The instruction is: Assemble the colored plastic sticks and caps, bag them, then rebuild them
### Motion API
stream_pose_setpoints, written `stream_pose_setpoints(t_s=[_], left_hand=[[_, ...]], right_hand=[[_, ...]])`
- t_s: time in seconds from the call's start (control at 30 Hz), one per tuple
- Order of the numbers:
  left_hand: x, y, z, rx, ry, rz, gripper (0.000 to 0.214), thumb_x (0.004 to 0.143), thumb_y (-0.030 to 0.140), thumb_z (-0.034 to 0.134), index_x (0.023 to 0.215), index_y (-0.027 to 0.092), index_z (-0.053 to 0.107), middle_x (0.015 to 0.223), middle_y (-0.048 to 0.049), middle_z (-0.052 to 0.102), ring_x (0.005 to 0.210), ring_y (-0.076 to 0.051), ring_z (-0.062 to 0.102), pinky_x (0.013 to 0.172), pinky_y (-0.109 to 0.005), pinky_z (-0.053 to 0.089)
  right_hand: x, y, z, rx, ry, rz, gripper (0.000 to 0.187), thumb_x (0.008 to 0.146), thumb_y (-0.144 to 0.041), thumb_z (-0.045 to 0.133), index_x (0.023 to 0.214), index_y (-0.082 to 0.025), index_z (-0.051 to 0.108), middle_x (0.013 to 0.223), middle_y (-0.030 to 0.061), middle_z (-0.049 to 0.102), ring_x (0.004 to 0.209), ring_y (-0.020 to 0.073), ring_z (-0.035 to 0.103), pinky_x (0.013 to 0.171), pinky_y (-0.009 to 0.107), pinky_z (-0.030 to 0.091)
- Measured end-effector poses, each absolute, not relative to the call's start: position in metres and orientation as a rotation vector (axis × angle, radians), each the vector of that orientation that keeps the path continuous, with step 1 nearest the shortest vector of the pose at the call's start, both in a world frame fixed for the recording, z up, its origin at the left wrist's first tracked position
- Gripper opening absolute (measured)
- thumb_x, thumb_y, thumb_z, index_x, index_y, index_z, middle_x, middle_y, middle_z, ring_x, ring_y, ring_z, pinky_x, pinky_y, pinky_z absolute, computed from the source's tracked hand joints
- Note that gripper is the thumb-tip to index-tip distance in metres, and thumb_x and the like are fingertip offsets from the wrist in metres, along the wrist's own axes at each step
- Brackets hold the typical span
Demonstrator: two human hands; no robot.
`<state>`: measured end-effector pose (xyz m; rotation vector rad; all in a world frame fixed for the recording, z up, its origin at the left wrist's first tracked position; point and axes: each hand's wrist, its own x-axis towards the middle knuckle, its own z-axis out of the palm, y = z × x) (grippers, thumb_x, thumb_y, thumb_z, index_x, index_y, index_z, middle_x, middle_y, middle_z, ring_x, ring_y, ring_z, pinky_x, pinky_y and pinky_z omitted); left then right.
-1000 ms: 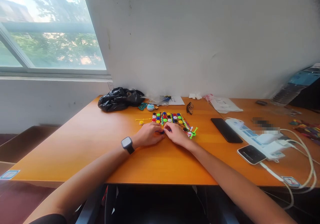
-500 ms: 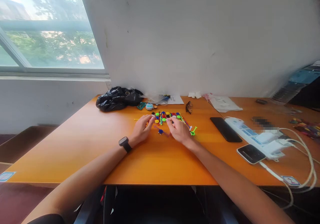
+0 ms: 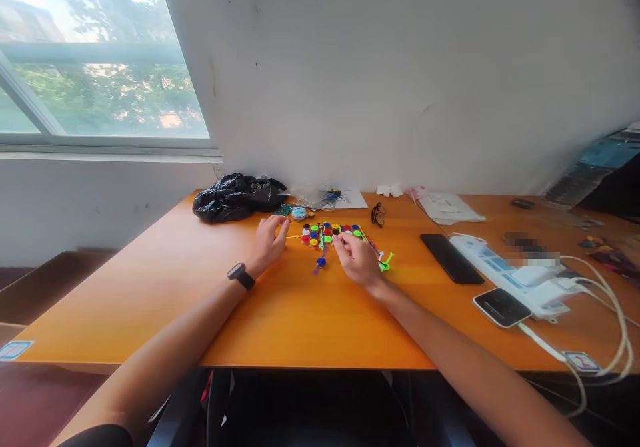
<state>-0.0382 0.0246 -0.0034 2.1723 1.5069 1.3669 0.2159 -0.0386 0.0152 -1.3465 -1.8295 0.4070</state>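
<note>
A cluster of small coloured round discs (image 3: 331, 232) joined by thin coloured sticks lies on the orange table (image 3: 175, 287). My left hand (image 3: 271, 240), with a black watch on its wrist, reaches to the left edge of the cluster, fingers stretched toward a yellow stick there. My right hand (image 3: 356, 258) rests at the cluster's near right side, fingers curled together at the discs; what they pinch is hidden. A purple stick with a blue disc (image 3: 320, 262) lies loose between my hands. A green stick piece (image 3: 386, 261) pokes out right of my right hand.
A black plastic bag (image 3: 235, 196) sits at the back left. Papers (image 3: 447, 207), glasses (image 3: 378, 214), a dark phone (image 3: 445, 257), a white power strip (image 3: 515, 275) with cables and a second phone (image 3: 502, 307) lie on the right.
My left hand has let go of the blue disc piece and moved left and away to the cluster's left edge. The purple stick with the blue disc now lies free.
</note>
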Motion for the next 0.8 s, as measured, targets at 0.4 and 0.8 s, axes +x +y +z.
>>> stream_pose_setpoints(t_s=[0.4, 0.8], left_hand=[[-0.056, 0.038, -0.011, 2.396, 1.695, 0.683, 0.030, 0.100, 0.051, 0.059, 0.103, 0.022, 0.065, 0.106, -0.0071, 0.072, 0.094, -0.024, 0.067, 0.076, -0.033, 0.046], [-0.053, 0.033, -0.005, 2.467, 1.775, 0.556, 0.032, 0.103, 0.046, 0.056, 0.082, 0.022, 0.054, 0.086, -0.0076, 0.069, 0.078, -0.024, 0.064, 0.062, -0.031, 0.032]], right_hand=[[0.215, -0.040, 0.012, -1.347, -1.911, 0.297, 0.045, 0.106, -0.053, 0.043, 0.075, -0.023, 0.055, 0.052, -0.0038, 0.045, 0.051, 0.0139, 0.044, 0.056, 0.030, 0.026], [0.214, -0.040, 0.010, -1.362, -1.922, 0.313, 0.046, 0.105, -0.053, 0.045, 0.071, -0.022, 0.049, 0.055, -0.0034, 0.046, 0.053, 0.0137, 0.044, 0.057, 0.030, 0.025]])
